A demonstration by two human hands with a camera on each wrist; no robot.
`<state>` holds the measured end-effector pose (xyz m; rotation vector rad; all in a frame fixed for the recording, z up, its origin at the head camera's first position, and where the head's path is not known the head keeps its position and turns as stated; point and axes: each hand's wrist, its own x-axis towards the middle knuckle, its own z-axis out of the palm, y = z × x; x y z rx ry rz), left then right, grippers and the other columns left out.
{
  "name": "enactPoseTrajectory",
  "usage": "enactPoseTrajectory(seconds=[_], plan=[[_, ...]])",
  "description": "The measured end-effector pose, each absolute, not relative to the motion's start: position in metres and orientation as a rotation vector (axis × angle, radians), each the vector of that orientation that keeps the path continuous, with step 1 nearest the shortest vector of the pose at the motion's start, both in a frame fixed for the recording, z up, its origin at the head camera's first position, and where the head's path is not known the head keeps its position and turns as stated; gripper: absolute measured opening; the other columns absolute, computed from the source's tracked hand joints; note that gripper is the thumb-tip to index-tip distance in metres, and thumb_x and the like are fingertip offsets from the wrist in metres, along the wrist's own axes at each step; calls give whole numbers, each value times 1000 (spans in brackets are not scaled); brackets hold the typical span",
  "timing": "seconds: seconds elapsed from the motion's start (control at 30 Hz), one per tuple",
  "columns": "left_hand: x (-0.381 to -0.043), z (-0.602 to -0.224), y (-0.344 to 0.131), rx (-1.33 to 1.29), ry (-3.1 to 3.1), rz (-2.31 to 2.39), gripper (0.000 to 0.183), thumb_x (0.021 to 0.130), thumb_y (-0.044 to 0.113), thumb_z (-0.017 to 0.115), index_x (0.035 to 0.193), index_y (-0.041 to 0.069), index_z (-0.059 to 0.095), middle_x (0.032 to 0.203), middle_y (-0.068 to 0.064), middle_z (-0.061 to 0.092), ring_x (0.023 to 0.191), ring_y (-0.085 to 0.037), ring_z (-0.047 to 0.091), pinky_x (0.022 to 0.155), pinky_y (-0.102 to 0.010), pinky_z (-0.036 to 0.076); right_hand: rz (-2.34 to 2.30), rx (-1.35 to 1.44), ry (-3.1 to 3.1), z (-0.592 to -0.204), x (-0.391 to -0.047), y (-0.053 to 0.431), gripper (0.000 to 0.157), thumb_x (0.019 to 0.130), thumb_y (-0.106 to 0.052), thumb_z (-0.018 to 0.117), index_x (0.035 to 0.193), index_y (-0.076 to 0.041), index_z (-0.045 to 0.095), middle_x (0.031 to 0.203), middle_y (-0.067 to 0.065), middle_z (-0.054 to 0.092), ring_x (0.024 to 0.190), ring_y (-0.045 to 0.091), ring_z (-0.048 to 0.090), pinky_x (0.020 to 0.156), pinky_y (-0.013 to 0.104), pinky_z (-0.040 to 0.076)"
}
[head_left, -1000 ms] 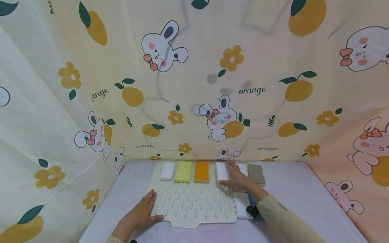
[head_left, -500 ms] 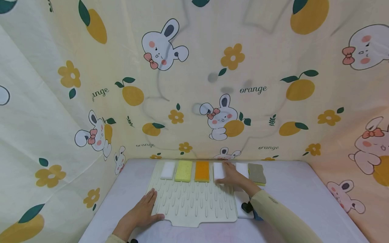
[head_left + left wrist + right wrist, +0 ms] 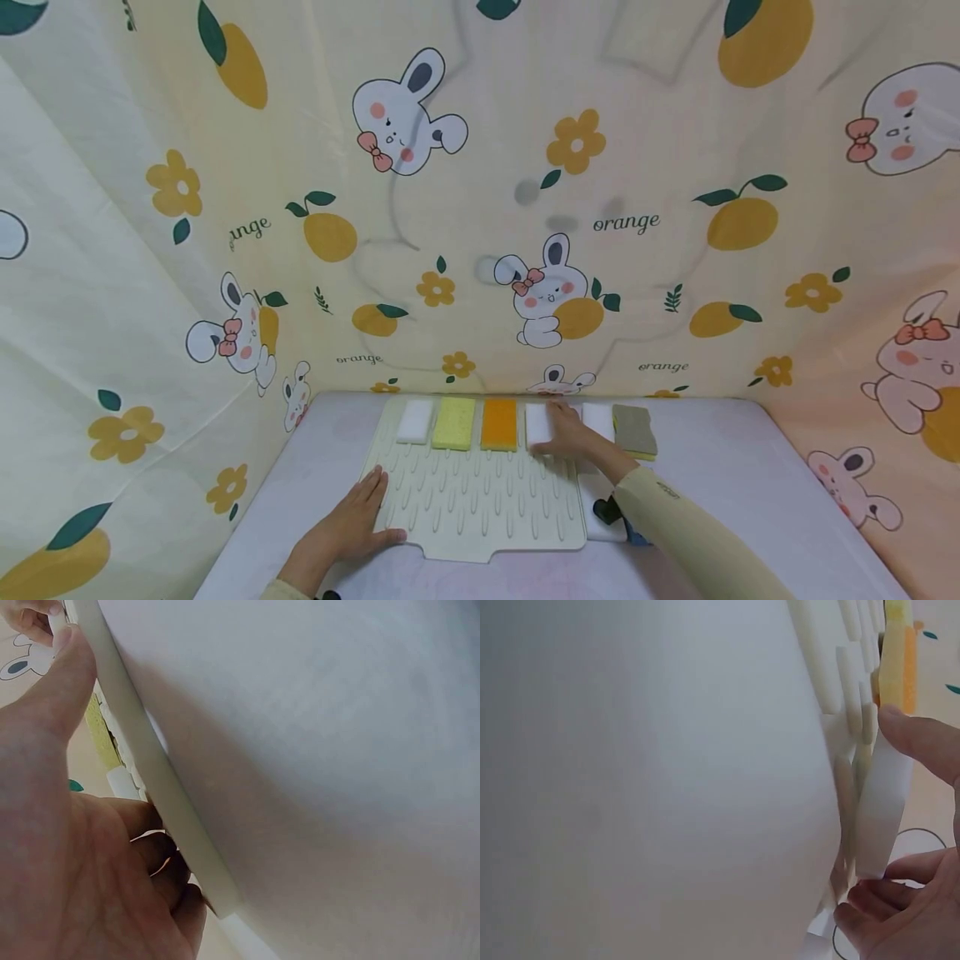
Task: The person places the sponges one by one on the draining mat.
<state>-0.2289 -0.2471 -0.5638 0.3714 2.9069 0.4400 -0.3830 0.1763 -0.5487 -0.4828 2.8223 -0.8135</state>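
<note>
The white block in the right hand (image 3: 567, 432) has slid a little to the left since a second ago, the hand moving with it; its gap to the orange block (image 3: 498, 425) is narrower now. The left hand and the other blocks stay where they were.

The held white block (image 3: 536, 422) lies on the far right part of a pale tray (image 3: 457, 547), whose surface has rows of raised, elongated ridges. The right hand pinches it, thumb at the near end and fingers at the far end. Along the tray's far edge, from the left, sit a small white block (image 3: 415, 422), a yellow block (image 3: 453, 423) and the orange block — then the held one, apart from it.

The left hand (image 3: 352, 518) is spread with fingers extended, touching the tray's left edge, its thumb at the near left corner.

On the white table (image 3: 712, 467), just past the tray's right side, lie another white block (image 3: 598, 419) and a grey-topped sponge (image 3: 635, 429). Nearer, a white piece (image 3: 597, 525) and something blue (image 3: 639, 539) are partly hidden by the right sleeve (image 3: 697, 525). Behind hangs a cream cloth (image 3: 465, 325) printed with rabbits, flowers and oranges.
</note>
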Motion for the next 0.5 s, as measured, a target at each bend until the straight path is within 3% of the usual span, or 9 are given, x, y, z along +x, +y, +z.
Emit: enactPoseTrajectory(seconds=[0.5], plan=[[-230,-565,-248,364,2897,437,116,89,66,77,163,-10,32,173,-29,24,162,-42,23,131,-57,26,-797,-479,2819,-553,-384,179,123,85,-43,93,164,14,18,169,39,20,154,54,29,128,63,29]])
